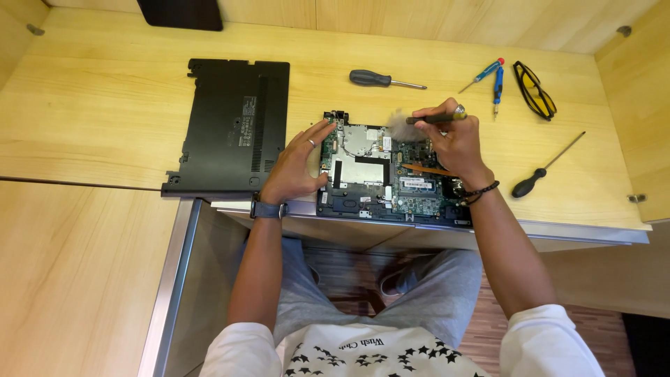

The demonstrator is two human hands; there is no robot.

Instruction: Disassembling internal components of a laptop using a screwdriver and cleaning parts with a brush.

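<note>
A: Item: surface [91,119], pale wood, walled at back and both sides.

B: Contents?

A: Opened laptop [394,171] at the front edge. Left hand [296,167] spread flat, fingers open, on its left side. Right hand [453,136] closed around a brush [419,120] over the circuit board. Black cover [234,126] to the left; screwdrivers [384,79] and yellow glasses [535,89] toward the back right corner.

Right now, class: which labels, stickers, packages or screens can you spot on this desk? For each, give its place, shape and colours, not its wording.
Label on the black bottom cover: left of the opened laptop, small pale print block near the cover's middle.
Sticker on the memory module: on the green circuit board below the right hand, narrow white rectangle.
Dark panel: top edge of the desk, flat and black; whether it is a screen is unclear.
No packages.
</note>
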